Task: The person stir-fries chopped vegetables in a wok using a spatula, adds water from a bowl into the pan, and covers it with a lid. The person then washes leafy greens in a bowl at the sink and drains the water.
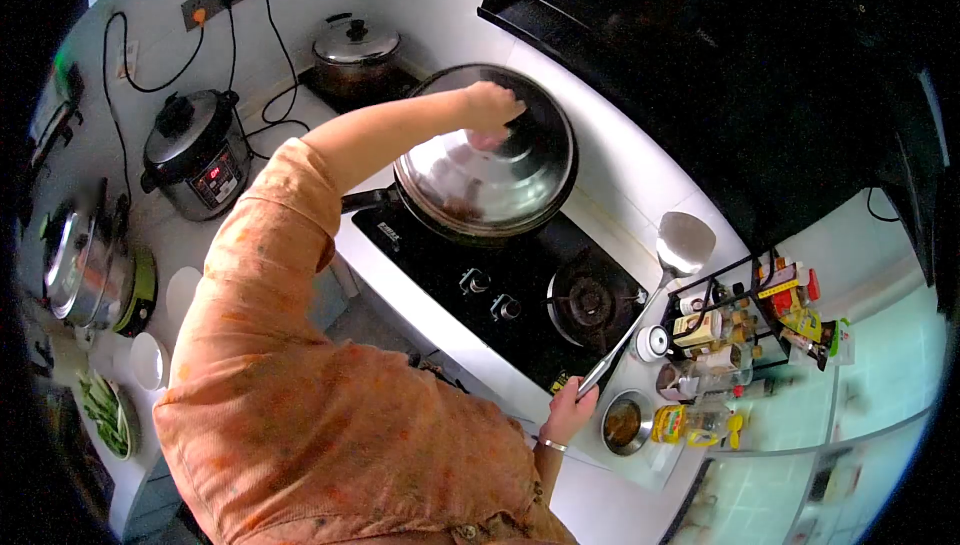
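Shiny domed metal lid (455, 180) on the round black wok (480, 236); your left hand (492, 113) is closed at its top.
Your right hand (572, 403) grips a slim-handled metal spatula (684, 248), broad blade outward. Wok sits on the glossy black hob (430, 257), beside a ringed burner (583, 297). Round metal bowl (611, 417), brown contents, just beside your right hand.

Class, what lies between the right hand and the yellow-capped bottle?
In the head view, a round metal bowl lies between the right hand and the yellow-capped bottle.
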A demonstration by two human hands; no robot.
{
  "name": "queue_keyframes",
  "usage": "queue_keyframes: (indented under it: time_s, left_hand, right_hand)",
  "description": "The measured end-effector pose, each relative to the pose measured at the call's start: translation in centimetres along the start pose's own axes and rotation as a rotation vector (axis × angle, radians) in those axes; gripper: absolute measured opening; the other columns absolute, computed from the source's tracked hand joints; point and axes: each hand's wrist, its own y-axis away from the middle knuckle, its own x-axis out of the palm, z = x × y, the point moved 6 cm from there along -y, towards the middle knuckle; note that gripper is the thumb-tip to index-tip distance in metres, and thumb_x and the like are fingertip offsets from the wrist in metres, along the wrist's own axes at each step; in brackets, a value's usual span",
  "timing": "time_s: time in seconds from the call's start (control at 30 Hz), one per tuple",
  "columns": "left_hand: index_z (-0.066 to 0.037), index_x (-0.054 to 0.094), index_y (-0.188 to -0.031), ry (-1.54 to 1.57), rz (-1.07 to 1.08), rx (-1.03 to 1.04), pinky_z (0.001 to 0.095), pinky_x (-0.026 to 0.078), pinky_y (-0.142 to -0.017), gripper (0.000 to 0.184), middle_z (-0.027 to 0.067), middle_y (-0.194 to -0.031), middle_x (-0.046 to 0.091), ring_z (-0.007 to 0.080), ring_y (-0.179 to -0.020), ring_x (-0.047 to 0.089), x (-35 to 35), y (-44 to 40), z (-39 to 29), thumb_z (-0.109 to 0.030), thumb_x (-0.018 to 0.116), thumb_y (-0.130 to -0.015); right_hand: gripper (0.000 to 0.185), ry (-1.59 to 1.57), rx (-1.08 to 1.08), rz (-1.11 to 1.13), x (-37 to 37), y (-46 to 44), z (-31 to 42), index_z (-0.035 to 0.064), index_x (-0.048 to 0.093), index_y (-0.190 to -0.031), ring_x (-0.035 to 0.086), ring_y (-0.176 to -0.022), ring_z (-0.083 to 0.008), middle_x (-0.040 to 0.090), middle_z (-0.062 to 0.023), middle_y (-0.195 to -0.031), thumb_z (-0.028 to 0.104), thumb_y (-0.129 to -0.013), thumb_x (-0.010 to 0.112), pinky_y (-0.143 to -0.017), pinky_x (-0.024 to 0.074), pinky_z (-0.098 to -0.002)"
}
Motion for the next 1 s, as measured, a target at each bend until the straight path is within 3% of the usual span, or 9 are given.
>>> queue_keyframes:
  time_s: [0.13, 0.47, 0.53, 0.67, 0.73, 0.77, 0.87, 0.93, 1.0]
  left_hand:
    - [-0.004, 0.041, -0.117, -0.113, -0.092, 0.024, 0.0418, 0.051, -0.064, 0.054, 0.0174, -0.096, 0.055, 0.0323, -0.081, 0.060, -5.3, 2.5, -0.3, -0.036, 0.060, -0.078]
    - [-0.007, 0.042, -0.104, -0.096, -0.504, 0.017, 0.0434, 0.048, -0.061, 0.045, 0.0156, -0.085, 0.055, 0.0344, -0.073, 0.060, -8.9, 5.7, 2.9, -0.041, 0.057, -0.079]
    - [-0.007, 0.042, -0.102, -0.090, -0.553, -0.026, 0.0434, 0.048, -0.061, 0.044, 0.0160, -0.081, 0.056, 0.0344, -0.071, 0.060, -9.1, 6.5, 3.7, -0.042, 0.055, -0.080]
    - [-0.004, 0.042, -0.100, -0.005, -0.632, -0.141, 0.0444, 0.048, -0.063, 0.047, 0.0188, -0.083, 0.058, 0.0368, -0.073, 0.060, -9.8, 9.3, 5.6, -0.045, 0.052, -0.081]
    - [0.003, 0.055, -0.073, 0.292, -0.767, -0.403, 0.0455, 0.046, -0.058, 0.047, 0.0215, -0.065, 0.057, 0.0367, -0.062, 0.057, -10.0, 12.3, 7.6, -0.043, 0.052, -0.081]
    - [0.003, 0.043, -0.101, 0.479, -0.752, -0.522, 0.0465, 0.045, -0.067, 0.047, 0.0236, -0.080, 0.060, 0.0403, -0.076, 0.058, -9.9, 14.3, 7.9, -0.039, 0.053, -0.082]
    - [0.002, 0.044, -0.107, 0.584, -0.838, -0.850, 0.0442, 0.047, -0.073, 0.053, 0.0255, -0.093, 0.059, 0.0402, -0.086, 0.058, -1.5, 15.2, 13.3, -0.046, 0.049, -0.083]
    - [0.002, 0.047, -0.107, 0.805, -0.880, -0.964, 0.0439, 0.046, -0.075, 0.053, 0.0241, -0.085, 0.059, 0.0400, -0.085, 0.058, 2.1, 17.3, 14.8, -0.046, 0.048, -0.084]
    - [0.000, 0.050, -0.097, 0.797, -1.044, -0.851, 0.0389, 0.043, -0.058, 0.048, 0.0160, -0.070, 0.055, 0.0315, -0.063, 0.054, 5.8, 18.9, 15.9, -0.046, 0.044, -0.086]
  right_hand:
    - [0.021, 0.272, -0.057, -0.054, -1.7, -2.4, -0.3, 0.0046, 0.042, -0.077, 0.039, -0.049, -0.0103, 0.043, -0.0004, -0.061, 0.018, -0.082, 0.058, -0.044, 0.0331, -0.0266]
    - [0.025, 1.008, -0.705, 0.089, 0.4, -12.9, 11.3, 0.0047, 0.052, -0.092, 0.057, -0.067, -0.0329, 0.058, -0.0168, -0.075, 0.019, -0.075, 0.064, -0.060, 0.0432, -0.0401]
    - [0.029, 1.214, -0.553, 0.160, 3.5, -13.0, 15.4, 0.0103, 0.051, -0.100, 0.059, -0.077, -0.0347, 0.061, -0.0166, -0.084, 0.018, -0.074, 0.064, -0.064, 0.0450, -0.0414]
    - [0.031, 1.457, -0.833, 0.332, 10.8, -13.0, 20.5, 0.0131, 0.054, -0.101, 0.060, -0.079, -0.0329, 0.062, -0.0127, -0.088, 0.019, -0.073, 0.065, -0.066, 0.0465, -0.0422]
    - [0.026, 1.541, -0.929, 0.370, 14.7, -13.2, 22.5, 0.0149, 0.060, -0.096, 0.061, -0.079, -0.0308, 0.063, -0.0115, -0.087, 0.020, -0.072, 0.066, -0.067, 0.0474, -0.0400]
    - [0.023, 1.633, -0.925, 0.420, 16.8, -13.2, 23.4, 0.0159, 0.063, -0.094, 0.061, -0.080, -0.0296, 0.063, -0.0110, -0.088, 0.021, -0.072, 0.067, -0.068, 0.0477, -0.0389]
    - [0.021, 1.852, -0.947, 0.632, 22.6, -14.2, 24.5, 0.0177, 0.067, -0.091, 0.061, -0.085, -0.0261, 0.064, -0.0086, -0.093, 0.020, -0.070, 0.069, -0.072, 0.0478, -0.0377]
    - [0.022, 1.933, -0.939, 0.828, 26.1, -12.8, 25.3, 0.0185, 0.067, -0.091, 0.062, -0.085, -0.0251, 0.065, -0.0074, -0.093, 0.018, -0.069, 0.071, -0.073, 0.0483, -0.0370]
    - [0.019, 2.049, -0.529, 0.940, 28.5, -12.2, 25.3, 0.0171, 0.068, -0.089, 0.063, -0.068, -0.0186, 0.067, -0.0058, -0.078, 0.014, -0.071, 0.069, -0.065, 0.0505, -0.0336]
